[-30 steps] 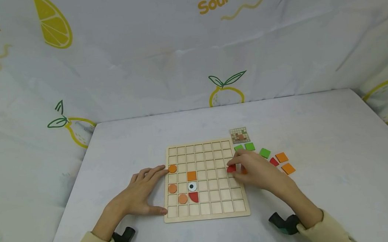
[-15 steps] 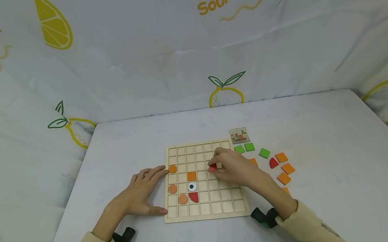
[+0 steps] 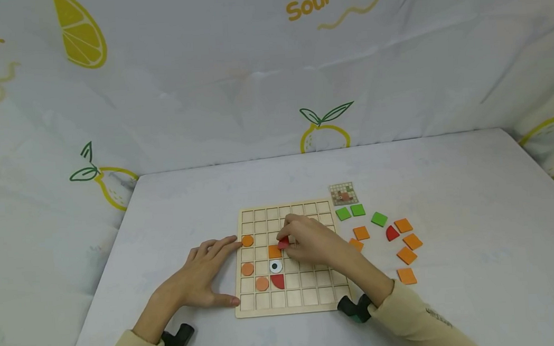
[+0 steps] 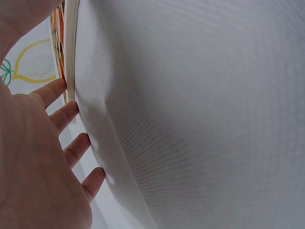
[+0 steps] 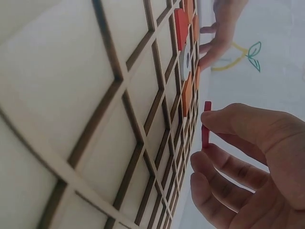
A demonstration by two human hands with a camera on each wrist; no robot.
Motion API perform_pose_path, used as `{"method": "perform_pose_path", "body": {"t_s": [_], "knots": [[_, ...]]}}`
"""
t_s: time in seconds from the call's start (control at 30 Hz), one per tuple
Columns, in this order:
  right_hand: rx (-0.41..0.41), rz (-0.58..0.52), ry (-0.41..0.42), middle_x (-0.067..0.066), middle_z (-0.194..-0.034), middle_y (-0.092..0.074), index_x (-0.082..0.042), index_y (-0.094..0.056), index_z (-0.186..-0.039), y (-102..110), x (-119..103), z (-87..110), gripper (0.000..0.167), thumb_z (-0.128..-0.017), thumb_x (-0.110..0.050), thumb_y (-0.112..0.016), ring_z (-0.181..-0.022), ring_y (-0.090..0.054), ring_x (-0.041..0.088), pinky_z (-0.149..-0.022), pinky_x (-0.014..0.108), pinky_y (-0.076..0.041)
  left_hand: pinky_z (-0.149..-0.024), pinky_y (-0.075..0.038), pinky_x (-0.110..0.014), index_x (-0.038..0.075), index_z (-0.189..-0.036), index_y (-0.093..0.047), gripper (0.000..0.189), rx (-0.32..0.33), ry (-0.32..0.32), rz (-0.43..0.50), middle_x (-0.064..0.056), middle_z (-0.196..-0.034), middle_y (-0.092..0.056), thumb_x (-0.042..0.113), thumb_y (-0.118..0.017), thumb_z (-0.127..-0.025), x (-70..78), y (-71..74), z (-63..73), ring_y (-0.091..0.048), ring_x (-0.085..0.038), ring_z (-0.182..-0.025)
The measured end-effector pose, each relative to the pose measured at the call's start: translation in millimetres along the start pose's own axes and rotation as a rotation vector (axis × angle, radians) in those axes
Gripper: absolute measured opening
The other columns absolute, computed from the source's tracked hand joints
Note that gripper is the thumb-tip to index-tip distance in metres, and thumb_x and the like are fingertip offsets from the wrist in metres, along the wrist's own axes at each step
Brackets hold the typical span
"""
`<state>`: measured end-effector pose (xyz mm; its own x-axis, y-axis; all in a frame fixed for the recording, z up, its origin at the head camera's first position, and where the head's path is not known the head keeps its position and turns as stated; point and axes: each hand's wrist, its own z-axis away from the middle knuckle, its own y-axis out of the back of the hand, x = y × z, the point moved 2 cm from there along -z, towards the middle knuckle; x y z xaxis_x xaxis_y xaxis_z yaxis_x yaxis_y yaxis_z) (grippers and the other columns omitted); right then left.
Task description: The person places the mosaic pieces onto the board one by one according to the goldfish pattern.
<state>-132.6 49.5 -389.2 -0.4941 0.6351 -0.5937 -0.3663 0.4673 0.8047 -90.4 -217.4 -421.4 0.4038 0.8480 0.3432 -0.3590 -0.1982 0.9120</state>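
Note:
My right hand point(image 3: 312, 239) pinches a red quarter-circle tile point(image 3: 283, 243) between thumb and fingers, over the wooden grid board point(image 3: 294, 299). In the right wrist view that red tile point(image 5: 206, 126) is held on edge, apart from the board. Just below it on the board lie an orange square tile point(image 3: 273, 252), a white eye tile point(image 3: 276, 266) and another red quarter-circle tile point(image 3: 278, 282). Orange round tiles point(image 3: 262, 284) sit in cells on the left. My left hand point(image 3: 199, 275) rests with spread fingers against the board's left edge; its fingertips point(image 4: 71, 109) touch the rim in the left wrist view.
Right of the board lie green square tiles point(image 3: 379, 219), several orange square tiles point(image 3: 407, 255) and a red quarter-circle tile point(image 3: 392, 233). A small pattern card point(image 3: 343, 194) lies at the board's upper right corner. Black wrist mounts point(image 3: 177, 339) sit by both sleeves.
My right hand has carried the red quarter-circle tile leftward from the board's right edge to beside the orange square. The left hand has stayed at the board's edge.

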Motion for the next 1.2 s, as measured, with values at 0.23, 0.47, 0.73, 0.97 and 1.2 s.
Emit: {"method": "perform_pose_path", "body": {"t_s": [0.23,0.47,0.73,0.97,1.2], "knots": [[-0.011,-0.019,-0.013,0.004,-0.096,-0.069,-0.005,-0.081,-0.104,-6,-4,-12.5,0.023,-0.085,0.002,-0.070,-0.080,-0.054,0.013,-0.069,0.023,-0.046,-0.112,-0.033,-0.067,0.024,-0.157,-0.035,0.109,0.005,-0.004,-0.008,-0.004,-0.166,-0.034,0.070,-0.080,-0.069,-0.4,0.5,0.0,-0.037,-0.041,-0.144],[-0.036,-0.004,-0.046,0.005,-0.102,-0.069,-0.005,-0.080,-0.109,-11,-3,-19.5,0.024,-0.087,-0.001,-0.071,-0.081,-0.052,0.013,-0.071,0.024,-0.046,-0.112,-0.033,-0.067,0.025,-0.158,-0.035,0.109,0.005,-0.007,-0.003,-0.004,-0.166,-0.034,0.071,-0.079,-0.069,-0.9,-0.3,-0.6,-0.037,-0.041,-0.144],[-0.050,-0.010,-0.064,0.006,-0.103,-0.068,-0.005,-0.079,-0.110,-13,0,-23.2,0.025,-0.087,0.000,-0.070,-0.083,-0.053,0.014,-0.073,0.027,-0.048,-0.112,-0.033,-0.067,0.024,-0.157,-0.036,0.109,0.006,-0.004,0.006,-0.004,-0.166,-0.034,0.070,-0.080,-0.069,0.6,1.0,0.1,-0.037,-0.041,-0.144],[-0.042,-0.013,-0.064,0.006,-0.102,-0.067,-0.005,-0.079,-0.111,-14,2,-22.9,0.023,-0.089,-0.001,-0.071,-0.084,-0.053,0.014,-0.074,0.025,-0.047,-0.111,-0.033,-0.067,0.023,-0.157,-0.037,0.108,0.008,-0.004,0.005,-0.004,-0.166,-0.034,0.069,-0.081,-0.069,0.4,0.4,-0.2,-0.037,-0.040,-0.144],[-0.006,-0.025,-0.093,0.007,-0.097,-0.066,-0.003,-0.078,-0.112,-12,5,-19.7,0.024,-0.088,-0.004,-0.073,-0.079,-0.050,0.014,-0.071,0.025,-0.046,-0.112,-0.033,-0.067,0.023,-0.157,-0.037,0.108,0.012,-0.006,0.004,-0.004,-0.166,-0.035,0.069,-0.081,-0.069,0.1,0.1,0.1,-0.038,-0.041,-0.144]]}}
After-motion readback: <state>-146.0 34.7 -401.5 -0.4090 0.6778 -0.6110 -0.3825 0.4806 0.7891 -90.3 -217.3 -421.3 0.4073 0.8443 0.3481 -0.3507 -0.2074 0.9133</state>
